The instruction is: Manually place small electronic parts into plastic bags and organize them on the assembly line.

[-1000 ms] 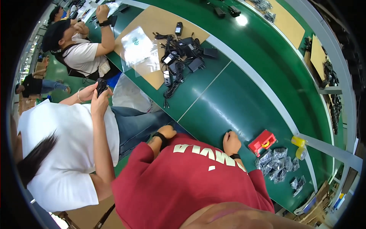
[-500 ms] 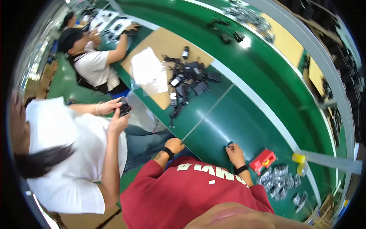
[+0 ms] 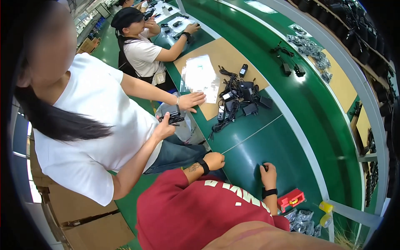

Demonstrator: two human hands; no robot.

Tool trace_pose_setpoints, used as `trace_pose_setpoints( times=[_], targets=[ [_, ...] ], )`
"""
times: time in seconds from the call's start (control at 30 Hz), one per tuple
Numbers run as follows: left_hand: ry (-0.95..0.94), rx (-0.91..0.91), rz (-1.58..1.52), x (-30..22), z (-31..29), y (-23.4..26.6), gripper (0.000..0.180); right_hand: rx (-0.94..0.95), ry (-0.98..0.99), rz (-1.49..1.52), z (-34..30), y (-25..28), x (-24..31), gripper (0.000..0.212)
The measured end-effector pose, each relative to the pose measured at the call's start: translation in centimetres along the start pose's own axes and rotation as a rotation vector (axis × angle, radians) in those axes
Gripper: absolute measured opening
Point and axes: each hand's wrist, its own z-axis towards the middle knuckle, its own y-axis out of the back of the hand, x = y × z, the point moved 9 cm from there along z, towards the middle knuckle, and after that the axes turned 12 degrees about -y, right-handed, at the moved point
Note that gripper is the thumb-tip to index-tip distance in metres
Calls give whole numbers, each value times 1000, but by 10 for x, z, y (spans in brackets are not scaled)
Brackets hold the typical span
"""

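My left hand (image 3: 215,161), with a black band at the wrist, rests curled into a loose fist at the table's near edge; nothing shows in it. My right hand (image 3: 268,175) is closed over the green table (image 3: 246,156), its fingers pinched on a small dark thing (image 3: 265,168) too hidden to name. Just nearer than that hand sits a red tape dispenser (image 3: 291,201). To my left, a co-worker in white holds a black power adapter (image 3: 170,113) with its bundled cable, while the co-worker's other hand (image 3: 191,101) lies at the clear plastic bags.
Clear plastic bags (image 3: 201,77) and a pile of black adapters and cables (image 3: 241,96) lie on a brown board (image 3: 186,62). Bagged items (image 3: 302,221) sit near right, beside yellow tape rolls (image 3: 326,207). Across a pale rail, more adapters (image 3: 293,70) lie on a green surface.
The view has swung left. The co-worker beside me had both hands at the black adapter; now one hand holds it and the other reaches to the plastic bags. My hands keep nearly the same pose.
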Motion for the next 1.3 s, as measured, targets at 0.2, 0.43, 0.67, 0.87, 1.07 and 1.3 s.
trace_pose_setpoints(
  times=[0.2, 0.43, 0.67, 0.87, 1.07, 1.3],
  targets=[
    [-55, -51, 0, -14, 19, -2, 20, -73, -45, 173, -2, -3, -46, 20],
    [-1, -46, -2, 0, 22, -8, 18, -285, -78, 131, 17, 1, -46, 14],
    [4, 2, -201, 21, 40, -21, 21, 62, -427, 544, 30, -11, -75, 16],
    [299, 270, -617, 38, 61, -21, 34, 83, -438, 673, 42, -16, -77, 17],
    [304, 168, -597, 31, 89, -9, 41, 93, -419, 669, 72, 7, -74, 18],
    [397, 192, -811, 38, 104, -14, 43, 96, -413, 749, 77, 16, -82, 19]
  ],
)
